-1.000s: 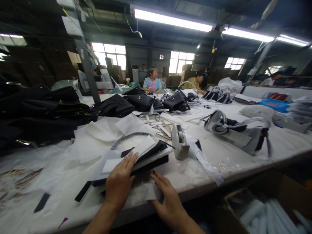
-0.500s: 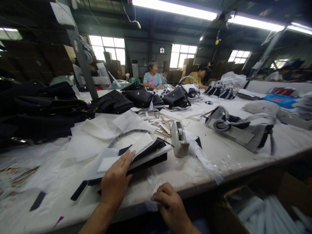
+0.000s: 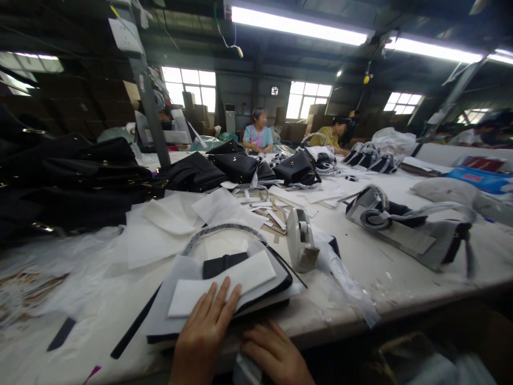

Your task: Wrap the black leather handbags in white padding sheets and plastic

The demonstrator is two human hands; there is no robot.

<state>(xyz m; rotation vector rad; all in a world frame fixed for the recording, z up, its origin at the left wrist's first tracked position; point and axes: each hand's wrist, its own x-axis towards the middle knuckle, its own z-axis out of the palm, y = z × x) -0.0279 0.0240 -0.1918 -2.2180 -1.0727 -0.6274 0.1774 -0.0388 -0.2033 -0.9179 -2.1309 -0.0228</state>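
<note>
My left hand (image 3: pixel 205 334) lies flat with fingers stretched out on a black handbag (image 3: pixel 224 291) wrapped in white tissue sheets, at the table's near edge. A wrapped curved handle (image 3: pixel 220 231) arcs behind the bag. My right hand (image 3: pixel 272 353) is curled at the table edge just below the bag. Its fingers are closed on a pale piece of tissue or film (image 3: pixel 245 370), only partly visible. A white tape dispenser (image 3: pixel 300 240) stands right of the bag.
Black handbags (image 3: pixel 72 176) are piled at the left and at the middle back (image 3: pixel 240 166). A grey-wrapped bag (image 3: pixel 404 227) lies at the right. Loose tissue sheets (image 3: pixel 160 224) and paper scraps cover the white table (image 3: pixel 401 278). Two people sit at the far end.
My right hand has pulled back from the table top to its edge and closed on a pale sheet. My left hand stays flat on the bag, which now lies squarer to me.
</note>
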